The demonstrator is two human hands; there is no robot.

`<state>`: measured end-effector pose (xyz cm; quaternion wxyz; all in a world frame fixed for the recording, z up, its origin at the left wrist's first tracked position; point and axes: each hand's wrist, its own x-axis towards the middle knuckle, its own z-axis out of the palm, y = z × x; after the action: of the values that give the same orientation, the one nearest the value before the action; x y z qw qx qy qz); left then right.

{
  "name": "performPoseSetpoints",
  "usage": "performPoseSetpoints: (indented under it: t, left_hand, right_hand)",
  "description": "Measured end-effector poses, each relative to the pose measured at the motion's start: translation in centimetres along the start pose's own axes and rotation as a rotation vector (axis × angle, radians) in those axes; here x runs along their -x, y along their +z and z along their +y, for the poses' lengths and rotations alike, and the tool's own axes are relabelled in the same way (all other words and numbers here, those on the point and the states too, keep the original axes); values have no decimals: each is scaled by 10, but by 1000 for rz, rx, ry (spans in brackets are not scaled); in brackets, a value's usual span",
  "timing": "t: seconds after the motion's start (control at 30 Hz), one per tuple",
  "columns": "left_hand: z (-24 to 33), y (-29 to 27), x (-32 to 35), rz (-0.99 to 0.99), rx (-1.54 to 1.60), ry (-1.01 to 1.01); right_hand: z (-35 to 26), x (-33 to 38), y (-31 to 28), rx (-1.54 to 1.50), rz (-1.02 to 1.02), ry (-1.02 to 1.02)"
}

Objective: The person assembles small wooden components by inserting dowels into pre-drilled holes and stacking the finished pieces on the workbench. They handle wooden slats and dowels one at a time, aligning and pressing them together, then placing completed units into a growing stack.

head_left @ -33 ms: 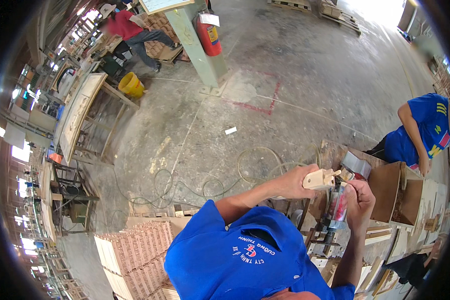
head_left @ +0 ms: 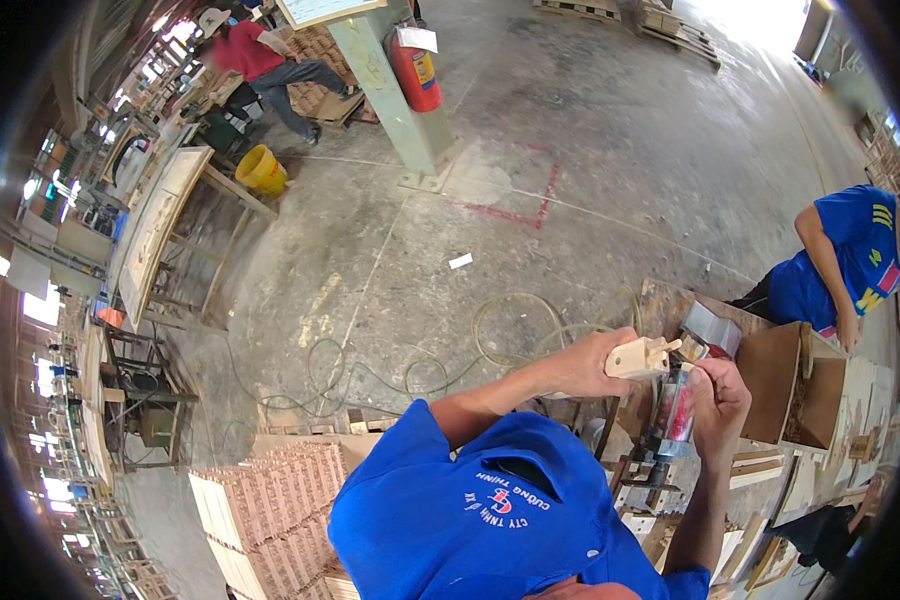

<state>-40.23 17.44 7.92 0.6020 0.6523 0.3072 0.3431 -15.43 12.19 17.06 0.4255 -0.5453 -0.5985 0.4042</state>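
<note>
Left hand: the left hand [head_left: 588, 362] is closed around one end of a small pale wood block [head_left: 638, 358], thumb side up, forearm reaching in from the blue sleeve below.
Wood block: held level in the air, its free end pointing toward the right hand; two short pegs stick out of that end, just above the tool.
Right hand: the right hand [head_left: 718, 395] is curled in a fist, fingers folded in, close against the upper part of a red and clear tool [head_left: 671, 418]; whether it grips the tool or only something small at its top cannot be told.
Tool: stands nearly upright between the two hands, below the block's pegged end, its base down among wood pieces.
Gap between hands: narrow; block and tool top nearly meet there.
Beyond the right hand: an open brown wooden box [head_left: 792, 385] on its side, just past the fist.
Under the hands: a cluttered bench [head_left: 670, 300] with loose wood parts.
Left of the left hand, lower: stacks of pale slatted wood panels [head_left: 270, 500].
Past the left hand, on the floor: a coiled hose [head_left: 510, 330] on the concrete.
Far right: another person in a blue shirt [head_left: 840, 260], bent over the bench end, well apart.
Far off, upper left: a person in red [head_left: 260, 55], a yellow bucket [head_left: 262, 170], a red fire extinguisher [head_left: 416, 70] on a green post.
</note>
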Motion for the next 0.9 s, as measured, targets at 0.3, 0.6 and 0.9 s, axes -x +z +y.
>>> performPoseSetpoints:
  t: [0.3,0.6,0.9]
  left_hand:
    - [-8,6,0,32,52,9]
    - [-6,6,-4,55,-55,24]
    - [3,9,-2,96,-188,42]
  right_hand:
    - [-12,-8,9,21,-10,2]
    - [-15,-12,19,279,4,-131]
    - [-22,-13,13,475,-49,-240]
